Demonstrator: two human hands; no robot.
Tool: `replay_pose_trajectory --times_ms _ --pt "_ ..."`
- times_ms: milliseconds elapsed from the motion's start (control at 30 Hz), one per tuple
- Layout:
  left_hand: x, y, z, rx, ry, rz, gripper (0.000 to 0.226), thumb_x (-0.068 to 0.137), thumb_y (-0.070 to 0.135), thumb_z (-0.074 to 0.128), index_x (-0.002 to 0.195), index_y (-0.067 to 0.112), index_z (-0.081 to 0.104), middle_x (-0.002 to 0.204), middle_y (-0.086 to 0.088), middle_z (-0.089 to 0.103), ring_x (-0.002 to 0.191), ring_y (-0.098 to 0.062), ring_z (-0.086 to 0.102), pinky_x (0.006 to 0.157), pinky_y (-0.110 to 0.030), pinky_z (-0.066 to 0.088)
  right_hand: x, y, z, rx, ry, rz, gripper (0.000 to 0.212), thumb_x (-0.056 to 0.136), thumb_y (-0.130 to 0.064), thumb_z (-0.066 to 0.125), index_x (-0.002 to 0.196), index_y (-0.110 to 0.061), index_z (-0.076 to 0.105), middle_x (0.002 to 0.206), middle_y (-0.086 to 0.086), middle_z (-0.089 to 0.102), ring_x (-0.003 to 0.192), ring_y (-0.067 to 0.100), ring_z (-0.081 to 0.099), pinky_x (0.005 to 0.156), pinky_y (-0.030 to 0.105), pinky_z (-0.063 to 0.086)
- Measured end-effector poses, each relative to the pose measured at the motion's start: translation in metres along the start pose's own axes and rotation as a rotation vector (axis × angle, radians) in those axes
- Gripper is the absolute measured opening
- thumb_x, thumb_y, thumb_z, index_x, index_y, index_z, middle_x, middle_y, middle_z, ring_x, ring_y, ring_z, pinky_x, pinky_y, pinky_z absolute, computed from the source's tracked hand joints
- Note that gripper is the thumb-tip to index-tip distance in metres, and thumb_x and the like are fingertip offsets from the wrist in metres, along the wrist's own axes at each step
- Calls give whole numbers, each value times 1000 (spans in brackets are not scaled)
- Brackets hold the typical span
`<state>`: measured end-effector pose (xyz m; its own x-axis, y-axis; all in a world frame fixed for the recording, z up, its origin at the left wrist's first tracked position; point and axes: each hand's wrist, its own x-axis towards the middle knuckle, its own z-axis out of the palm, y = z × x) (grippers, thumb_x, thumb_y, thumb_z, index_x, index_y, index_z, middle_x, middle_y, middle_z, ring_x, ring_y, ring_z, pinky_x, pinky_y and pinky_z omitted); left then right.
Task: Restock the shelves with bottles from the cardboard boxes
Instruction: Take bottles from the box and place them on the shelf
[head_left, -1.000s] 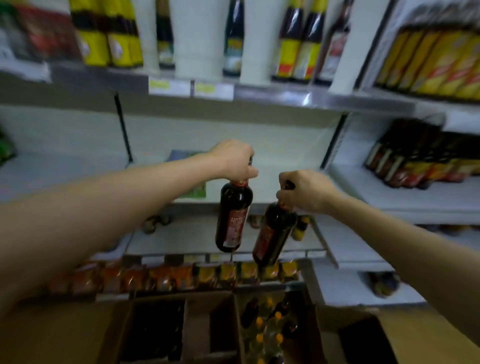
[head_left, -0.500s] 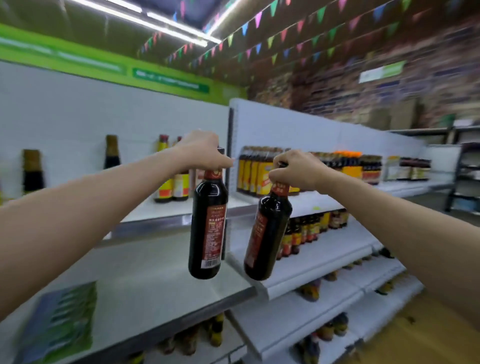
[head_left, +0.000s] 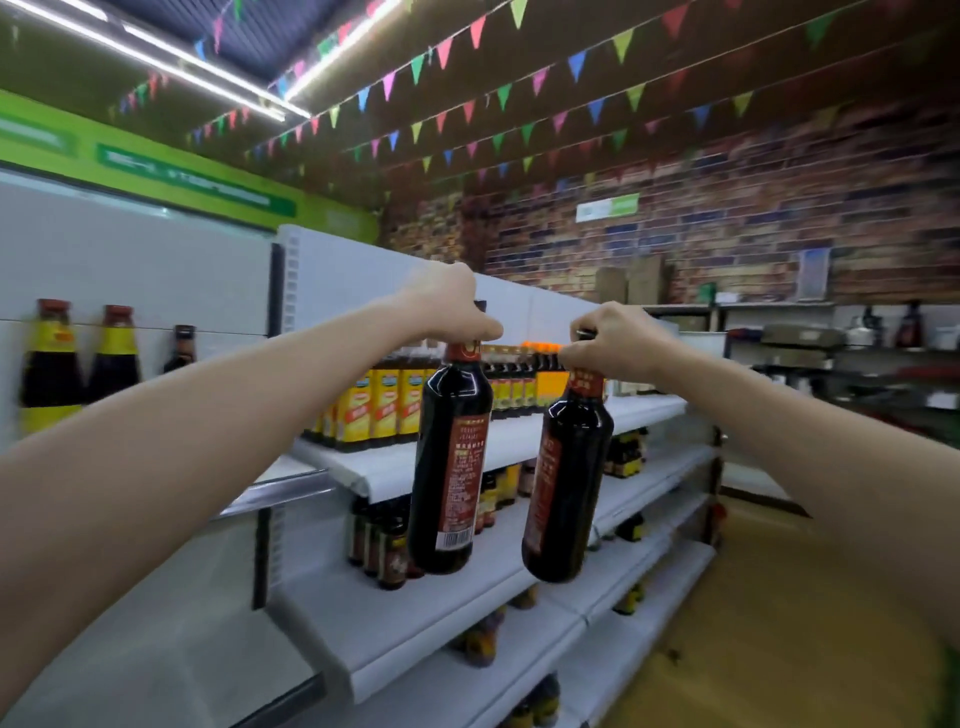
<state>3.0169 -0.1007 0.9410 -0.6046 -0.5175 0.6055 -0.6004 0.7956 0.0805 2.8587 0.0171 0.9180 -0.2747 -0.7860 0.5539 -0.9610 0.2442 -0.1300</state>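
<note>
The left hand (head_left: 447, 306) and right hand (head_left: 615, 338) are each gripping a dark bottle (head_left: 449, 467) (head_left: 566, 483) by the neck, hanging before the half-stocked shelves (head_left: 415, 613); both probably still need placing.

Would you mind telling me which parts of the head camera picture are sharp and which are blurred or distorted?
Head view: the two dark bottles, left bottle and right bottle, held by the left hand and right hand, are fairly sharp; the bottles at far left are smeared by motion blur; the ceiling lights glare; the wide lens bends the shelves.
</note>
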Motion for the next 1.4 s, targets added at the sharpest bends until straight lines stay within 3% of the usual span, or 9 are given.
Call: replay_pose_trajectory --times_ms 233,600,733,1000,1233,1333,1400 --pt "73 74 69 -191 -29 -1 45 84 31 62 53 12 35 52 0 33 47 -15 33 44 -24 24 23 103 -10 -68 -50 34 27 87 -29 58 72 -8 51 70 8 42 63 19 38 54 29 25" --pt "198 150 177 -140 -105 73 42 86 36 62 60 9 43 56 -2 43 49 -16 42 45 -25 30 78 257 22 -58 -14 130 34 87 -30 59 62 -10 46 63 5 41 62 19 39 56 30 27" --pt "255 165 220 -160 -82 109 42 84 33 62 57 10 39 54 -2 37 48 -17 38 44 -24 28 120 307 40 -116 -4 158 31 87 -37 59 70 -11 59 70 5 52 66 20 47 60 31 35" --pt "369 209 291 -125 -101 171 39 84 32 62 60 8 42 55 -4 43 47 -20 43 43 -23 33 197 407 60 -90 56 193 26 84 -33 59 76 -9 61 71 6 48 66 20 44 59 30 32" --pt "450 259 385 -116 -154 209 46 84 39 64 57 10 41 55 0 35 48 -13 33 43 -23 25 246 516 104 -96 -1 232 30 84 -32 59 79 -3 64 73 6 51 66 20 47 57 30 34" --pt "487 283 422 -135 -155 182 45 84 38 64 57 11 42 54 -1 37 48 -14 36 43 -23 26 269 573 117 -116 13 222 37 83 -32 60 93 3 66 76 17 51 69 30 50 57 38 38" --pt "514 302 445 -135 -150 165 43 85 38 63 57 10 44 55 -1 42 48 -14 39 44 -23 29 286 615 121 -111 28 206 39 83 -34 60 94 4 66 74 11 49 67 24 46 59 34 35"
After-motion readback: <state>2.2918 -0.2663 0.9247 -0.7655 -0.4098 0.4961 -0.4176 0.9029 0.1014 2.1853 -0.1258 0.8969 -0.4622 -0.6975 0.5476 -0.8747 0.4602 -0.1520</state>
